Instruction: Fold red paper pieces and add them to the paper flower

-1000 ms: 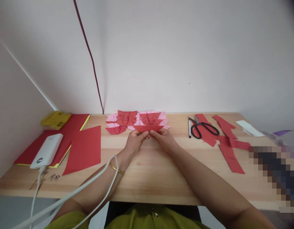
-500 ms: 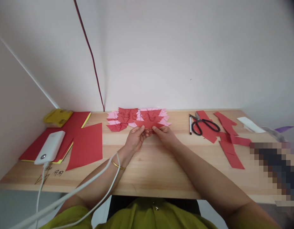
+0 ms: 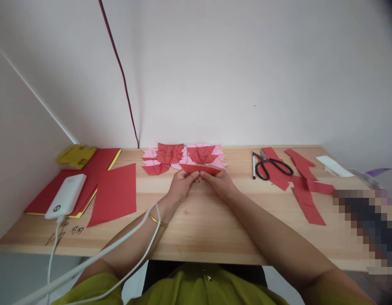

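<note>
Between my two hands is a folded piece of red paper [image 3: 202, 168], held a little above the table. My left hand [image 3: 182, 183] pinches its lower edge with thumb and fingers. Close beside it, my right hand [image 3: 219, 182] grips the same edge, the two thumbs almost meeting at the middle. Just beyond the paper lie several folded red paper pieces [image 3: 170, 153] and folded pink paper pieces [image 3: 219, 160] in overlapping rows. The fingers under the paper are partly hidden.
Left are a loose red sheet [image 3: 115, 195], a stack of red paper [image 3: 45, 195], a white power bank [image 3: 67, 195] with a cable, and a yellow packet [image 3: 76, 156]. Right are black-handled scissors [image 3: 280, 166], a pen [image 3: 254, 166] and red paper scraps [image 3: 310, 205]. A wall [image 3: 215, 76] stands behind.
My thumbs have come closer together at the middle of the red paper's edge. The paper has tilted and now shows as a narrower strip.
</note>
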A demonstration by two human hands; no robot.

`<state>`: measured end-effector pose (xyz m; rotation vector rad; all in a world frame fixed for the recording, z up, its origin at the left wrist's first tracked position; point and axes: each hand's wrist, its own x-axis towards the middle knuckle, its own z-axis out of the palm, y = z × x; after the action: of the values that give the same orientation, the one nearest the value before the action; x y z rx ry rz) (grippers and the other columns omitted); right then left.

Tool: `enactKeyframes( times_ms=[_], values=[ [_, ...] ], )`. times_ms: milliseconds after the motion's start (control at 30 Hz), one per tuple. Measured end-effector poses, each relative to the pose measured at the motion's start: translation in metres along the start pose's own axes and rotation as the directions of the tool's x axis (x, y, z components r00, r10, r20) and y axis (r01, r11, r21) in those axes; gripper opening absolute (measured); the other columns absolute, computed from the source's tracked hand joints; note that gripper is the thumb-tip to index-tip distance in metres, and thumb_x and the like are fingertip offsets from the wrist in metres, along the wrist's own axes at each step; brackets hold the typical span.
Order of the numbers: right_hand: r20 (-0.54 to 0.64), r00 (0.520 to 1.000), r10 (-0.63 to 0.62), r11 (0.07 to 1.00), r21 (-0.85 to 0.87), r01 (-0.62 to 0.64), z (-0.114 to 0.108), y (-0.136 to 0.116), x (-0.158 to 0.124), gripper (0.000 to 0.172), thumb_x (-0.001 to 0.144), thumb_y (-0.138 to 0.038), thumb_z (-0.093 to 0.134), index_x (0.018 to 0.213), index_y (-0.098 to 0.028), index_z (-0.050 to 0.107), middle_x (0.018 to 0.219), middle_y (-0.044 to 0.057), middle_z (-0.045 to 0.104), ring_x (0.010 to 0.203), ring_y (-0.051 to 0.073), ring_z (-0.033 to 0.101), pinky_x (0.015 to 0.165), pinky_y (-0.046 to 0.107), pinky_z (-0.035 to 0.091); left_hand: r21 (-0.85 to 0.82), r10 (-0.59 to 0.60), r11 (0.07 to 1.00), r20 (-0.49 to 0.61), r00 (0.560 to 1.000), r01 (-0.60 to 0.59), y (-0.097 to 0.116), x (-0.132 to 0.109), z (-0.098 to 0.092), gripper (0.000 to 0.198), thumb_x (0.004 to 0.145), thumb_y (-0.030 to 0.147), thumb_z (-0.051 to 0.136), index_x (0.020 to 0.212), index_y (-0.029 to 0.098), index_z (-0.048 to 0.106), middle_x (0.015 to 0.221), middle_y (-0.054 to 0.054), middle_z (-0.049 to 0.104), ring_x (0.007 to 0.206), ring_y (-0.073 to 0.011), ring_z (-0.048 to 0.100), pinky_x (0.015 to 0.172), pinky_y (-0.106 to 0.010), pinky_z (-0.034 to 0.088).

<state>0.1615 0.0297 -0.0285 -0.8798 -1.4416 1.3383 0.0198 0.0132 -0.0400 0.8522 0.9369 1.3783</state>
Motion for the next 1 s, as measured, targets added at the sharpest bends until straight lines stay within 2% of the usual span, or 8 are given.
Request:
enactKeyframes(
  times_ms=[133,267,367,500,600,700,867,1000],
  values=[
    [0.051,0.998,0.034,0.997,0.062,-0.037,-0.001,0.006,0.003,0.029,0.076,-0.045,0.062,0.085,-0.019,0.069,0.079,0.003,0.069,0.076,0.017,0.062,0.077,0.033,0.049,-0.116,-0.039,0.993,0.006,0.999,0.039,0.004,0.000,0.001,0.021,0.064,0.029,0.074,0.067,0.012,0.063,0.060,-0.002,0.063,0.055,-0.0095,0.055,0.063,-0.026,0.045],
    [0.063,0.991,0.119,0.987,0.105,-0.126,-0.004,0.009,0.005,0.034,0.077,-0.049,0.059,0.083,-0.018,0.071,0.076,0.005,0.070,0.074,0.018,0.063,0.078,0.035,0.050,-0.207,-0.113,0.971,0.055,0.992,0.122,0.008,0.000,0.001,0.026,0.071,0.036,0.069,0.068,0.012,0.062,0.062,-0.004,0.063,0.059,-0.0118,0.059,0.069,-0.030,0.048],
    [0.056,0.989,0.134,0.981,0.133,-0.140,-0.004,0.007,0.004,0.036,0.076,-0.051,0.059,0.086,-0.018,0.071,0.079,0.005,0.070,0.077,0.018,0.063,0.081,0.035,0.049,-0.175,-0.114,0.977,0.047,0.992,0.121,0.008,0.000,0.001,0.028,0.071,0.039,0.068,0.070,0.012,0.063,0.065,-0.005,0.064,0.063,-0.0135,0.061,0.070,-0.030,0.048],
    [-0.014,0.999,0.044,0.997,0.061,-0.043,-0.002,0.003,0.000,0.033,0.072,-0.044,0.065,0.092,-0.018,0.067,0.085,0.004,0.068,0.082,0.017,0.060,0.081,0.032,0.046,-0.046,-0.014,0.999,0.007,1.000,0.014,0.002,0.003,-0.002,0.026,0.065,0.035,0.073,0.072,0.011,0.065,0.068,-0.005,0.066,0.063,-0.0125,0.060,0.069,-0.028,0.047],
    [-0.016,1.000,0.010,1.000,0.000,-0.010,-0.001,0.000,0.000,0.028,0.074,-0.042,0.063,0.086,-0.018,0.067,0.083,0.004,0.067,0.081,0.017,0.059,0.080,0.031,0.046,0.012,0.020,1.000,0.014,1.000,-0.021,-0.001,0.003,-0.002,0.022,0.062,0.028,0.076,0.073,0.012,0.066,0.067,-0.004,0.066,0.061,-0.0115,0.059,0.067,-0.027,0.046],
    [0.000,1.000,-0.001,1.000,-0.022,0.001,-0.001,-0.001,0.002,0.026,0.077,-0.044,0.060,0.077,-0.018,0.065,0.075,0.003,0.065,0.074,0.016,0.059,0.074,0.030,0.046,-0.040,0.003,0.999,0.029,1.000,-0.002,0.000,0.001,-0.001,0.019,0.065,0.029,0.074,0.069,0.012,0.066,0.065,-0.004,0.066,0.061,-0.0123,0.059,0.066,-0.028,0.046],
    [0.003,1.000,0.012,0.999,-0.036,-0.012,-0.003,0.000,0.006,0.035,0.078,-0.051,0.055,0.071,-0.017,0.063,0.070,0.003,0.064,0.067,0.015,0.057,0.066,0.028,0.047,-0.175,-0.050,0.982,0.095,0.994,0.066,0.007,-0.002,0.003,0.024,0.071,0.034,0.069,0.068,0.011,0.064,0.063,-0.005,0.064,0.066,-0.0160,0.063,0.074,-0.034,0.048],
    [-0.045,0.997,0.062,0.998,-0.009,-0.063,-0.004,0.004,0.005,0.036,0.078,-0.052,0.054,0.076,-0.018,0.064,0.070,0.003,0.064,0.067,0.015,0.057,0.067,0.028,0.046,-0.139,-0.065,0.987,0.079,0.995,0.076,0.005,0.000,0.001,0.026,0.071,0.037,0.068,0.069,0.011,0.064,0.066,-0.006,0.066,0.066,-0.0156,0.063,0.073,-0.033,0.048]
  ],
)
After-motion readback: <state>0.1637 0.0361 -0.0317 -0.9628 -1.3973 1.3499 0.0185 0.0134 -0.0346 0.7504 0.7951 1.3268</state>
